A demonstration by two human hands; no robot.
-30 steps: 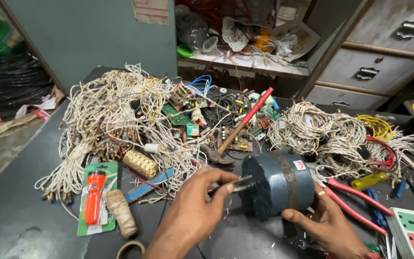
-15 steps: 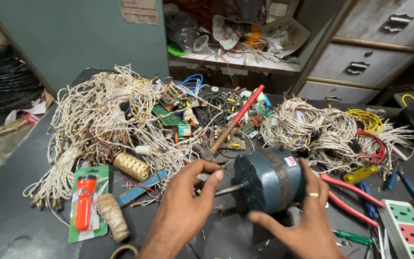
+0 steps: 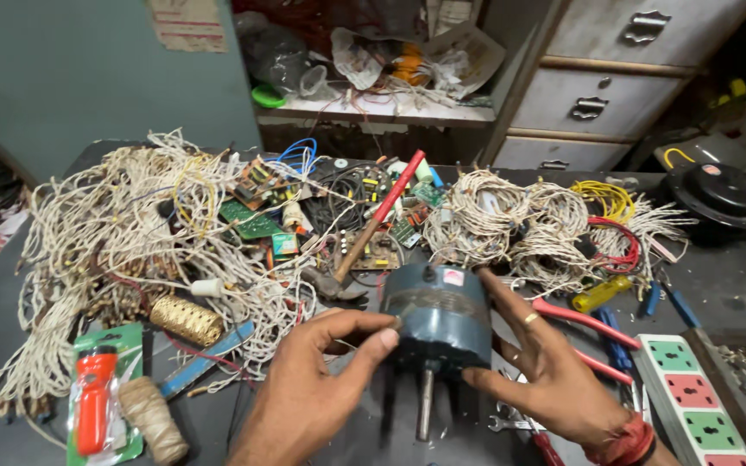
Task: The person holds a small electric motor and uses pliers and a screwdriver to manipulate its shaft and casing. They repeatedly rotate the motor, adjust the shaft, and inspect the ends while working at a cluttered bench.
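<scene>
Blue-grey, the small electric motor (image 3: 439,321) stands on the cluttered desk (image 3: 718,285), shaft pointing toward you. Your left hand (image 3: 321,380) presses fingertips to its near side; your right hand (image 3: 546,371) cups the other, gripping it, beside red-handled pliers (image 3: 580,319) and tangled white wires (image 3: 131,233).

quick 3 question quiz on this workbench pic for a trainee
1. True or false: both hands touch the blue-grey motor.
2. Which way does the motor's shaft point: toward the camera wearer or toward the shelf?
3. What lies just behind the motor: A) red-handled hammer B) saw C) drill?

Key: 1 true, left hand and right hand grip its sides. 2 toward the wearer. 3 A.
</scene>
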